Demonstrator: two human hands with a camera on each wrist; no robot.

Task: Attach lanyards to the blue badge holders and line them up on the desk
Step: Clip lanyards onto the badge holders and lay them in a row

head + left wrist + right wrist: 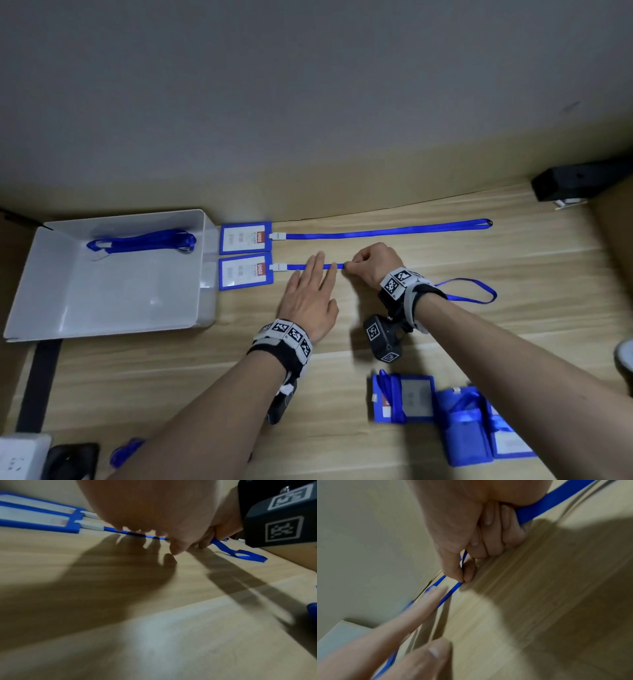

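Note:
Two blue badge holders lie side by side near the wall. The far holder (pixel 245 238) has its blue lanyard (pixel 387 230) stretched straight to the right. The near holder (pixel 245 271) has a second lanyard (pixel 298 266) clipped on. My left hand (pixel 308 291) lies flat with straight fingers across this strap. My right hand (pixel 371 263) pinches the strap between thumb and forefinger just right of those fingers. In the right wrist view the pinch (pixel 462 580) shows plainly. The strap's loop end (pixel 479 291) trails on the desk behind my right wrist.
A white tray (pixel 120 301) at the left holds spare blue lanyards (pixel 144 241). Several blue badge holders (pixel 455 418) are piled at the front right. A black device (pixel 575 185) sits at the back right, and a white power strip (pixel 20 455) at the front left.

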